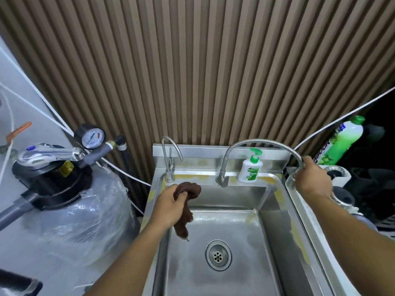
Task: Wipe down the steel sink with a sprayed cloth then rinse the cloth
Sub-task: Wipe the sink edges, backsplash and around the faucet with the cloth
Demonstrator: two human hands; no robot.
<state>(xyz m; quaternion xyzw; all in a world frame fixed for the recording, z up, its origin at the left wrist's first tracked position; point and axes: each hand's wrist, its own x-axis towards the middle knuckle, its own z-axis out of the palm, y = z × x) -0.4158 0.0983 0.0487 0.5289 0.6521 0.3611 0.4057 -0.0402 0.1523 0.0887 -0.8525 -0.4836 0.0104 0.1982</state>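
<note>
A steel sink [275, 229] fills the lower middle, with a round drain [218, 254] in its basin. My left hand [168, 207] is shut on a bunched brown cloth [188, 201] that hangs down over the basin's left side. A flexible metal hose faucet [256, 143] arches from the back rim to the right. My right hand [313, 181] grips the hose's far end, out over the sink's right rim. No water is visibly running.
A small curved tap [168, 159] stands at the sink's back left. A white soap pump bottle [250, 167] sits on the back ledge. A wrapped filter tank [70, 201] with a gauge stands left. A green bottle [342, 142] and dark clutter lie right.
</note>
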